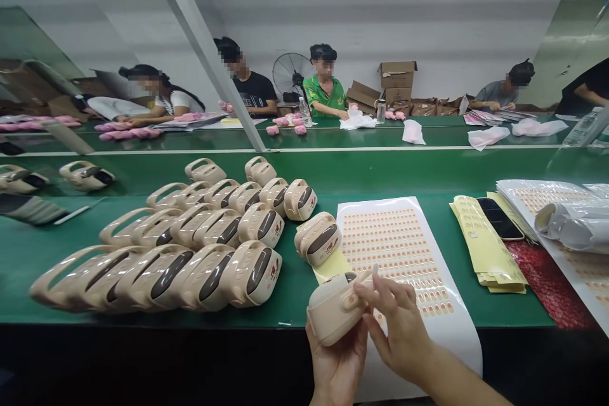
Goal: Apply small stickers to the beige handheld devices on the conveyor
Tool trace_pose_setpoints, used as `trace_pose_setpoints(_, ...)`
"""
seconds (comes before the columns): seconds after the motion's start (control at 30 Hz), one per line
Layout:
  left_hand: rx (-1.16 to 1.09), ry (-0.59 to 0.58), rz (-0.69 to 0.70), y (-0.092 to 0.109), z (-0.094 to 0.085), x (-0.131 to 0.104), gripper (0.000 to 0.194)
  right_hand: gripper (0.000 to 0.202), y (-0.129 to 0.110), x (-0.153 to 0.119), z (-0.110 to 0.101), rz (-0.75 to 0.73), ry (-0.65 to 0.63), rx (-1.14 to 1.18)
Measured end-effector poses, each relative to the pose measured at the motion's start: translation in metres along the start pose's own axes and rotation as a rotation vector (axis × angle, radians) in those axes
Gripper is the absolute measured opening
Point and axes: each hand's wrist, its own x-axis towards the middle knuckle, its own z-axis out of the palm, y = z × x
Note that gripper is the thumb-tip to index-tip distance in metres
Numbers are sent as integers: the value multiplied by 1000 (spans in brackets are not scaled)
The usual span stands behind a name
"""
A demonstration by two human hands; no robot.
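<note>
My left hand (337, 361) is wrapped round the underside of a beige device (333, 314) with a rounded case, held tilted above the table's front edge. My right hand (399, 323) is at the device's right side, its thumb and index finger close together. A small pale piece (375, 269) shows at the index fingertip; what it is I cannot make out. An oval patch with a small reddish mark lies on the device's side near these fingers. Behind my hands lies a white sheet (380, 228) with rows of small orange-red stickers. Another beige device (318, 238) stands on a yellow paper (333, 266).
Several beige devices (200, 273) stand in rows at the left on the green table (295, 307). To the right are yellow sticker sheets (485, 247), a black phone (499, 219), red wrap (547, 285) and more sheets. People work across the bench behind a metal post (209, 51).
</note>
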Motion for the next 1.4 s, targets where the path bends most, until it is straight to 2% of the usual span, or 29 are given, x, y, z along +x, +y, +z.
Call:
trace_pose_setpoints(0.1, 127, 60, 45, 6, 1, 0, 43, 35, 9, 12, -18, 301, 60, 232)
trace_pose_setpoints(0.17, 314, 129, 79, 13, 3, 0, 42, 20, 13, 23, -33, 531, 91, 408)
trace_pose_setpoints(0.2, 455, 159, 99, 18, 5, 0, 54, 16, 14, 29, -41, 609, 76, 481)
trace_pose_setpoints(0.23, 623, 181, 118, 23, 6, 0, 74, 16, 14, 35, -47, 655, 41, 534)
trace_pose_setpoints(0.3, 976, 157, 146, 33, 10, 3, 105, 20, 9, 45, -57, 677, -60, 586)
trace_pose_setpoints(0.33, 1119, 116, 154, 37, 12, 5, 108, 19, 6, 49, -60, 670, -106, 587)
trace_pose_setpoints(0.4, 1278, 28, 162, 42, 16, 10, 100, 15, -2, 54, -62, 644, -181, 557)
trace_pose_setpoints(0.47, 1328, -34, 168, 43, 18, 14, 92, 10, -8, 55, -61, 631, -242, 515)
trace_pose_setpoints(0.63, 1409, -157, 237, 39, 21, 21, 94, 10, -12, 49, -58, 661, -313, 459)
trace_pose_setpoints(0.83, 1347, -152, 243, 39, 20, 22, 88, 11, -12, 43, -53, 630, -233, 481)
trace_pose_setpoints(1.03, 1334, -121, 247, 39, 19, 21, 93, 14, -13, 35, -41, 564, -102, 494)
trace_pose_setpoints(1.13, 1247, -37, 216, 37, 18, 21, 88, 15, -10, 29, -37, 436, -34, 401)
trace_pose_setpoints(1.27, 1236, 1, 204, 35, 17, 19, 90, 12, 0, 15, -38, 109, -25, 103)
trace_pose_setpoints(1.33, 1271, -4, 214, 36, 16, 20, 94, 28, 6, 8, -39, -2, -70, -26)
trace_pose_setpoints(1.4, 1309, -15, 225, 36, 15, 21, 96, 54, 10, 5, -40, 22, -92, -43)
